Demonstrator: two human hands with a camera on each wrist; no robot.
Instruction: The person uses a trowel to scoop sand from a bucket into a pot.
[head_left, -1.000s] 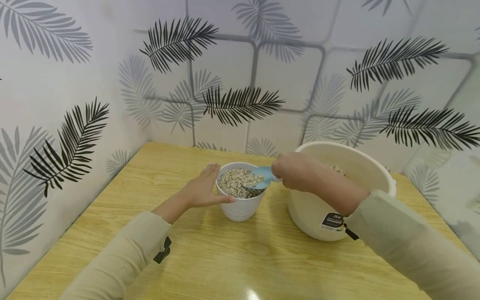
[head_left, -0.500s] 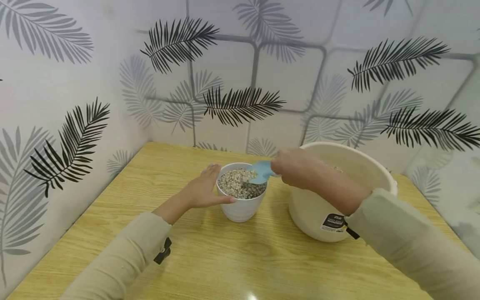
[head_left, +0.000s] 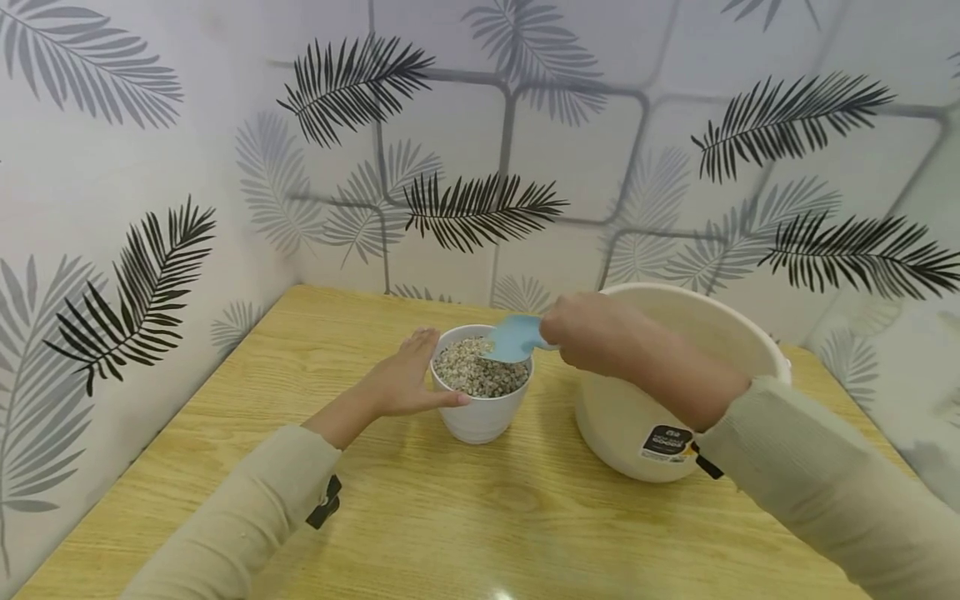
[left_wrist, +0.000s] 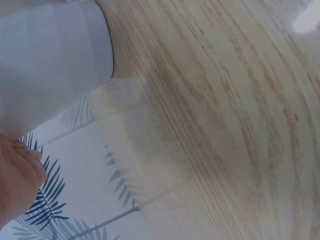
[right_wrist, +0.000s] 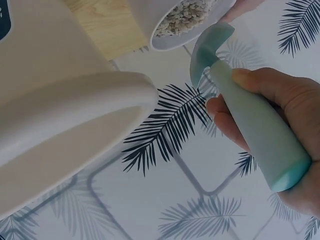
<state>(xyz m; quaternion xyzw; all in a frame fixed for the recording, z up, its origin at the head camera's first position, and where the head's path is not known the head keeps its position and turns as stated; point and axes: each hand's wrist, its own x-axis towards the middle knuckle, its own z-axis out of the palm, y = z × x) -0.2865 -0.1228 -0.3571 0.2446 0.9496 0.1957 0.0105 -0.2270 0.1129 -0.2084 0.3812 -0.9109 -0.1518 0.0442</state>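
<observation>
In the head view a white pot (head_left: pixel 480 419) full of pale, gravel-like grit (head_left: pixel 476 367) stands upright on the table. My left hand (head_left: pixel 401 379) rests along its left side, fingers extended and thumb lying across the near rim. My right hand (head_left: pixel 592 333) grips a light blue scoop (head_left: pixel 512 339), whose blade is tipped over the right part of the pot, close above the grit. The right wrist view shows its thick, pale handle (right_wrist: pixel 260 130) with fingers wrapped round it and the thumb along the top. The blade's inner side is turned away from the head view.
A large cream bucket (head_left: pixel 626 433) with a dark label (head_left: pixel 667 442) stands right of the pot, under my right forearm. Leaf-patterned wall (head_left: pixel 480 125) closes off the back and left of the wooden table (head_left: pixel 450 517).
The scoop has tilted over and risen slightly above the pot, and the grit seen in its blade earlier no longer shows. My left hand has stayed on the pot.
</observation>
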